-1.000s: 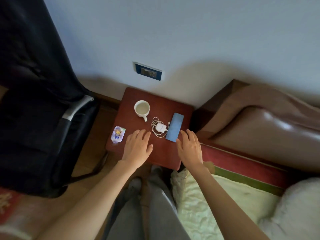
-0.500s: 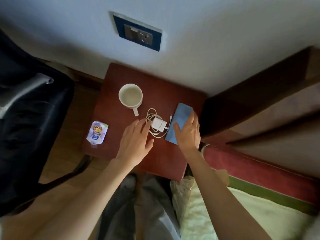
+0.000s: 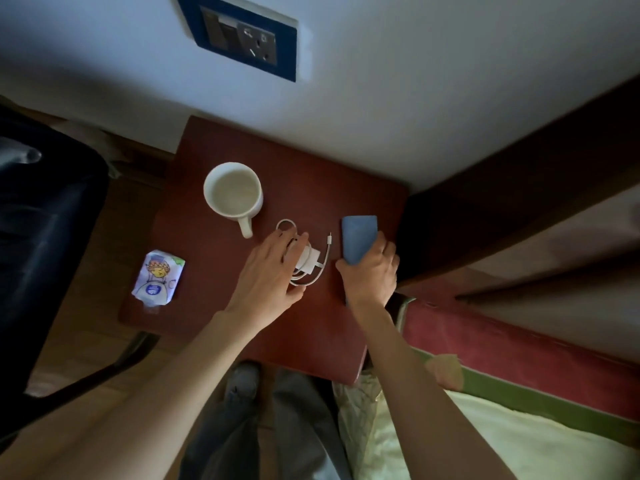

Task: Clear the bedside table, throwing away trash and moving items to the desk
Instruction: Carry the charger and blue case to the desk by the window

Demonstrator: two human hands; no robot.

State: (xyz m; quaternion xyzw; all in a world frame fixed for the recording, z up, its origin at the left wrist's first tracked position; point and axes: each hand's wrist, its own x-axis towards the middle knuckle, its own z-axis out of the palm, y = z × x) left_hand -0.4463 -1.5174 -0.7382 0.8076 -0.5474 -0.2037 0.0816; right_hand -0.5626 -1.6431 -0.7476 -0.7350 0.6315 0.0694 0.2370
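Head view looks straight down on a small reddish-brown wooden bedside table (image 3: 214, 306) set against a pale wall. On its right side, the right hand (image 3: 369, 273) grasps the near end of a flat blue rectangular phone (image 3: 358, 237), fingers curled along its right edge and the thumb on its left edge; the far end of the phone sticks out beyond the fingers. Just left of it, the left hand (image 3: 272, 271) reaches over a white plug-in charger with a coiled white cable (image 3: 310, 259), with the fingers bent over the charger block and touching it. Whether they have closed round it I cannot tell. The cable's loose end lies on the table between charger and phone. Farther back and to the left stands a white ceramic mug (image 3: 232, 192), upright, its handle pointing near. At the near left edge of the table lies a crumpled white printed wrapper (image 3: 157, 278), well apart from both hands. A blue-framed wall socket (image 3: 244, 38) sits on the wall above the table.
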